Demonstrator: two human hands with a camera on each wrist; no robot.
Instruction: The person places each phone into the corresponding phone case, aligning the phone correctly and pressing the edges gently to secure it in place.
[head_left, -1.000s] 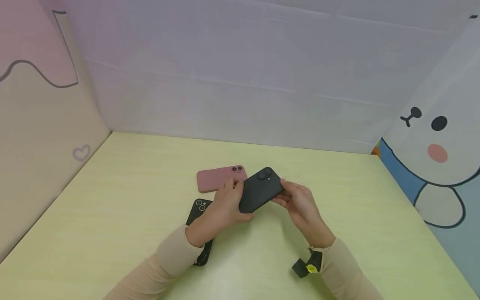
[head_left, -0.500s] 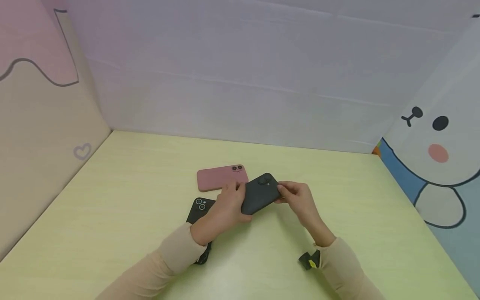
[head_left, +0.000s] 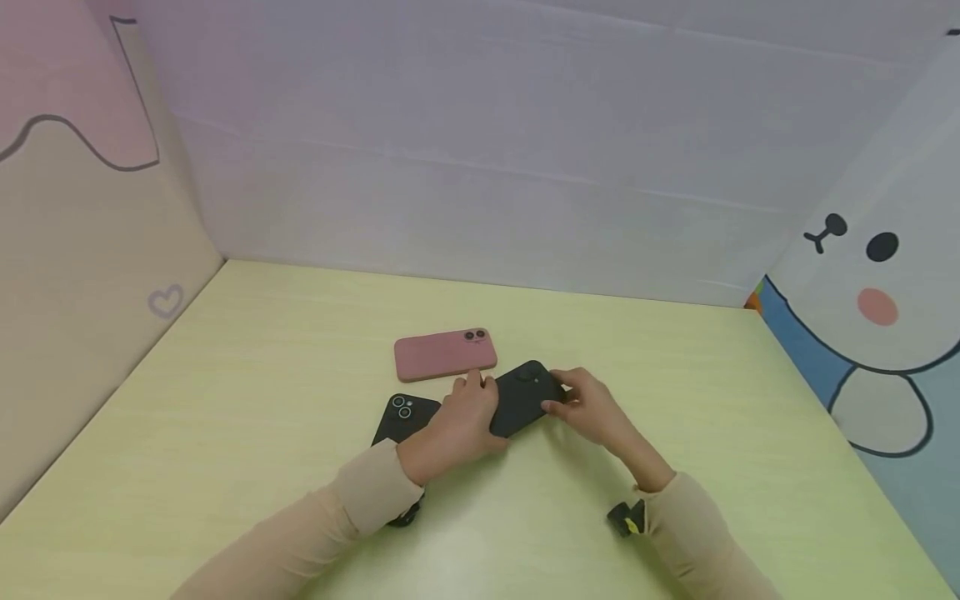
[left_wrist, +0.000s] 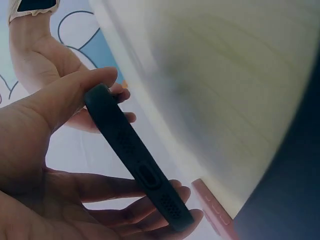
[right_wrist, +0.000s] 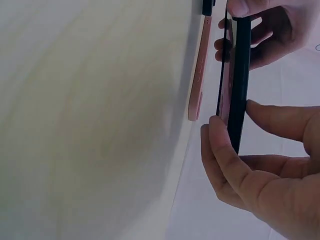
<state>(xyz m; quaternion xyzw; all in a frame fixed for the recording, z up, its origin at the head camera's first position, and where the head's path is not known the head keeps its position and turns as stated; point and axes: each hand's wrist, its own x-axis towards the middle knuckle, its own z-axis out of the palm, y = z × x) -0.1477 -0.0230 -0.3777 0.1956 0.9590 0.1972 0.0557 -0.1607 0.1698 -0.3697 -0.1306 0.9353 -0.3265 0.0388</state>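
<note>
Both hands hold a black smartphone in a dark case [head_left: 514, 402] above the table, its camera end toward my right hand. My left hand [head_left: 459, 423] grips the bottom end; in the left wrist view thumb and fingers span its long edges [left_wrist: 132, 157], around a port opening. With thumb and fingers, my right hand [head_left: 591, 410] pinches the camera end. In the right wrist view a pinkish strip shows between the case [right_wrist: 242, 75] and a thin black edge; what it is I cannot tell. A pink phone [head_left: 442, 357] lies just behind, camera side up.
Another black phone [head_left: 393, 423] lies camera side up beneath my left forearm, which partly hides it. The pale yellow table [head_left: 315, 333] meets a light back wall [head_left: 480, 183] and printed side panels. A small black device [head_left: 624, 518] hangs by my right wrist.
The held phone has come lower and slightly nearer. My right hand has shifted its grip at the camera end, its thumb now on the near side. Left hand keeps its hold, moving slightly right.
</note>
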